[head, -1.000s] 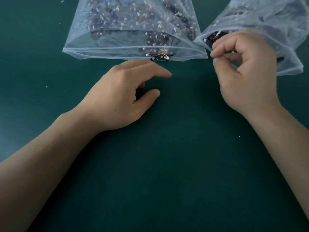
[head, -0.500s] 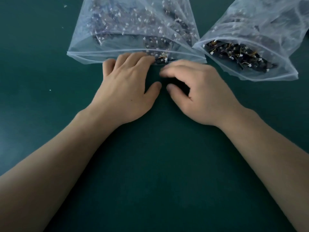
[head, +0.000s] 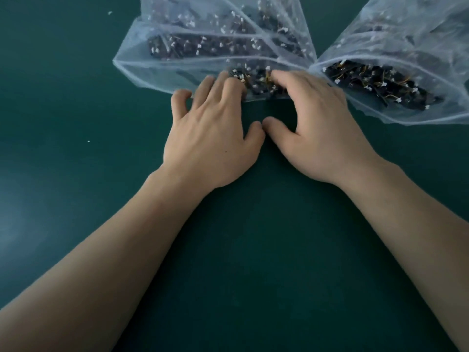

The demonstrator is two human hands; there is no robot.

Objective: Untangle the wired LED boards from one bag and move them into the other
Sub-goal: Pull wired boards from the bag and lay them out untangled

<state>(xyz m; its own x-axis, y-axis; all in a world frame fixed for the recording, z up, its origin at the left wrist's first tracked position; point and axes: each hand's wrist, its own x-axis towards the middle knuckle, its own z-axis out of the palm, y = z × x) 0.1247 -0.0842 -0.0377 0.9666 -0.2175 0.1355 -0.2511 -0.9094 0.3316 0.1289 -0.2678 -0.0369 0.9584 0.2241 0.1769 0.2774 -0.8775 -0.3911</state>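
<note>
Just beyond the left hand (head: 213, 138), fingers straight, in the mouth of the left bag (head: 142, 72), lie tangled LED boards (head: 256, 82): probably light, snag-prone, best pinched by a board's edge. The right hand (head: 314, 128) curls over them, grip unclear.

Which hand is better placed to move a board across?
Probably the right hand: its fingers reach the black wired LED boards in the left clear plastic bag, and it lies nearer the open right bag.
</note>
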